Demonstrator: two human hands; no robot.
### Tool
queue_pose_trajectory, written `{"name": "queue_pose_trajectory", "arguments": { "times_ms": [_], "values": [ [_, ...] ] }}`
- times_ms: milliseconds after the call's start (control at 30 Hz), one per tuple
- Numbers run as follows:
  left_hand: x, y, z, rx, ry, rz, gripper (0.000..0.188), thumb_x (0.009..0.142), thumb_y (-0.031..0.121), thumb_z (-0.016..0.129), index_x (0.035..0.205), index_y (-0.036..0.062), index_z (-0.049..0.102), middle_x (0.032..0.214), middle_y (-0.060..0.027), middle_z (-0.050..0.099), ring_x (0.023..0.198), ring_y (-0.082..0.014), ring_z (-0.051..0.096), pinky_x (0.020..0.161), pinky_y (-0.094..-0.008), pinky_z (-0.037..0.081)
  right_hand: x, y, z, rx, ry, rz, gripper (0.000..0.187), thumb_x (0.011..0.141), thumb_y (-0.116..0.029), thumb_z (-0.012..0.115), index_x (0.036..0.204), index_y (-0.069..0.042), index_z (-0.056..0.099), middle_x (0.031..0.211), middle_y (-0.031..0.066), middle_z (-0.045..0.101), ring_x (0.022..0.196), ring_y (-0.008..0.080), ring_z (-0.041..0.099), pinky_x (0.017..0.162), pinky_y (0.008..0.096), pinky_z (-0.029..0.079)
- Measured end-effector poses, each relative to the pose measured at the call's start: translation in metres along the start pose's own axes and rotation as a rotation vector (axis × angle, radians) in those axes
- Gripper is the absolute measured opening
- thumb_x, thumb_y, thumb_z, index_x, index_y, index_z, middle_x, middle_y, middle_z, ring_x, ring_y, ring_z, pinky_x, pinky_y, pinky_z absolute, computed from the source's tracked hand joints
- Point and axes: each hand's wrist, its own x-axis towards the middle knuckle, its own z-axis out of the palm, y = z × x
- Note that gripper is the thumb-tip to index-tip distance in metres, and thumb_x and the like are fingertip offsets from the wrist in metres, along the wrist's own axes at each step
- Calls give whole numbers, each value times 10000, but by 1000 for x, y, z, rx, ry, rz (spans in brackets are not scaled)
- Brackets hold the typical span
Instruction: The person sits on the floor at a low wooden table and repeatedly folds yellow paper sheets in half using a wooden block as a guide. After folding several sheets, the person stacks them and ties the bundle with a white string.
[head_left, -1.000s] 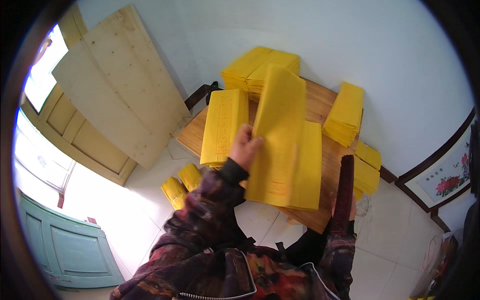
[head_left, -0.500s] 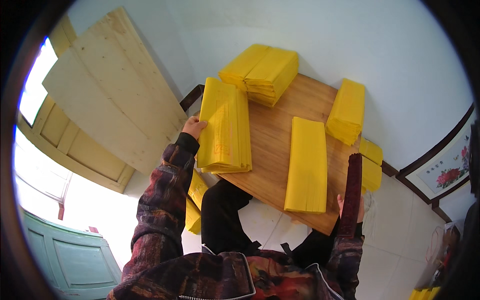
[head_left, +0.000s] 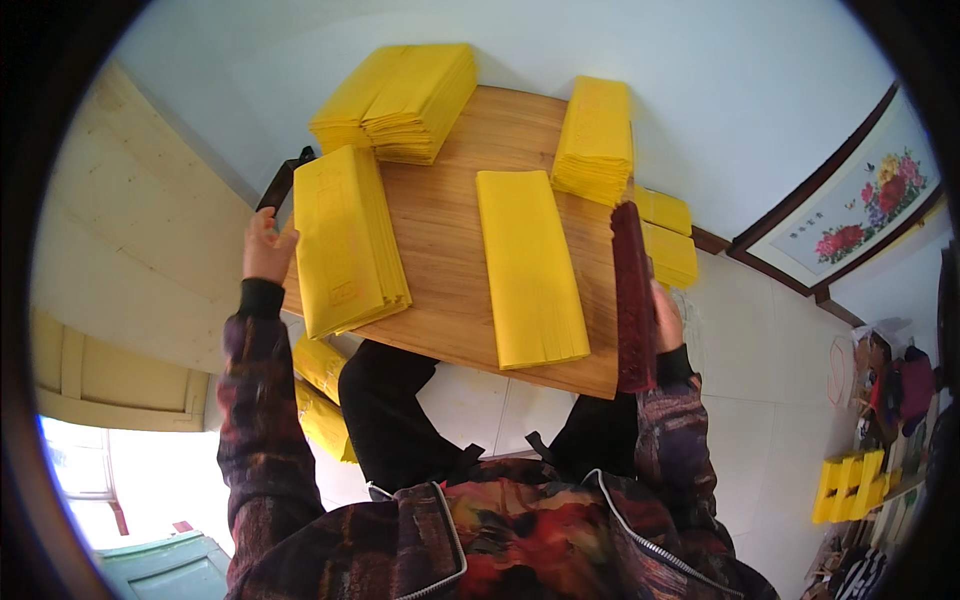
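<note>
On the left side of the table is a stack of folded yellow paper [head_left: 345, 240] with faint red printed marks on its top. My left hand [head_left: 268, 248] is just off its left edge, fingers apart and slightly curled, with nothing seen in them. At the table's right edge, my right hand [head_left: 667, 315] grips a long dark-red carved block [head_left: 632, 300], held upright on its narrow side. The block hides part of that hand's fingers. Between the hands lies a second folded yellow paper stack [head_left: 530, 270], with no marks visible on it.
More yellow paper piles stand at the back left [head_left: 400, 100] and back right [head_left: 595, 135] of the wooden table [head_left: 440, 230]. Yellow bundles [head_left: 665, 240] sit beyond its right edge, others [head_left: 322, 400] below its left. A framed flower picture [head_left: 850, 205] leans at right.
The view has swung right, shifting the table leftward in the picture. My left hand has let go of the left stack's edge. The right hand still holds the block.
</note>
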Motion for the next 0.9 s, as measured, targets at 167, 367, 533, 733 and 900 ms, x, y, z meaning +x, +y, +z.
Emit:
{"name": "queue_pose_trajectory", "arguments": {
  "times_ms": [167, 367, 533, 733, 900],
  "values": [
    [-102, 100, -6, -321, -223, 364, 281, 733, -34, 619, 999, 45, 578, 944, -70, 591, 820, -143, 580, 711, -264, 460, 36, -32, 34, -55, -15, 228, 298, 886, -276, 520, 839, 17, 552, 742, 58, 553, 674, 128, 521, 593, 267, 415],
    [-228, 171, 92, -189, -324, 870, 281, 725, 134, 629, 1003, 116, 597, 1110, -84, 535, 1088, -261, 481, 878, -422, 381, 83, -21, 78, -589, -85, 58, 366, 838, -310, 552, 830, 54, 518, 752, 216, 565, 716, 334, 558, 648, 387, 440],
    [-258, 156, 129, -224, -367, 552, 768, 663, 152, 731, 1333, 107, 358, 1390, -184, 287, 1273, -397, 289, 1005, -499, 292, 101, -6, 84, -619, -75, 7, 376, 829, -312, 561, 852, 60, 515, 769, 238, 559, 729, 363, 561, 660, 404, 443],
    [-266, 145, 139, -315, -414, 507, 850, 674, 134, 732, 1367, 21, 253, 1425, -225, 212, 1305, -407, 238, 1040, -460, 260, 83, 5, 78, 50, -61, 301, 286, 900, -266, 507, 860, 11, 567, 786, 48, 583, 669, 154, 547, 622, 296, 444],
    [-262, 150, 136, -214, -455, 508, 785, 695, 201, 722, 1353, 80, 312, 1431, -187, 229, 1317, -395, 211, 1047, -516, 198, 67, 10, 77, 435, -1, 368, 265, 917, -238, 487, 958, 12, 565, 891, 63, 587, 776, 150, 561, 705, 278, 454]
  ]
}}
